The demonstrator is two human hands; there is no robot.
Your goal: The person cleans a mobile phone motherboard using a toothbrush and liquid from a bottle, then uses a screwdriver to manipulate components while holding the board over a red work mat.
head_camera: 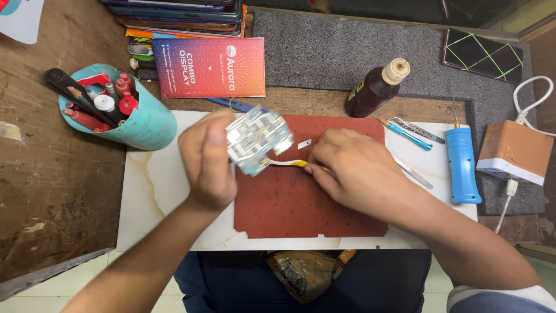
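1. Left hand (pixel 207 163) raised above the red mat (pixel 289 203), grip closed around a small clear plastic piece (pixel 256 140), blurred, with white and silvery layers inside.
2. Right hand (pixel 346 168) resting on the red mat, grip pinched narrow on a thin yellow-tipped strip (pixel 288 163) that runs up to the clear plastic piece.
3. Red mat lying on a white marble slab (pixel 150 191), itself on the worn wooden table (pixel 52 185).
4. Small white scrap (pixel 304 144) on the mat, between the two hands.
5. Teal cup (pixel 145 124) of pens and tools left of the slab, tipped on its side.
6. Brown bottle (pixel 376 88) with a cork-coloured cap beyond the mat.
7. Blue handheld tool (pixel 462 165), blue-handled screwdriver (pixel 403 132) and tweezers (pixel 412 171) to the right of the hands.
8. Orange-and-white power block (pixel 512 152) with white cables at the far right.
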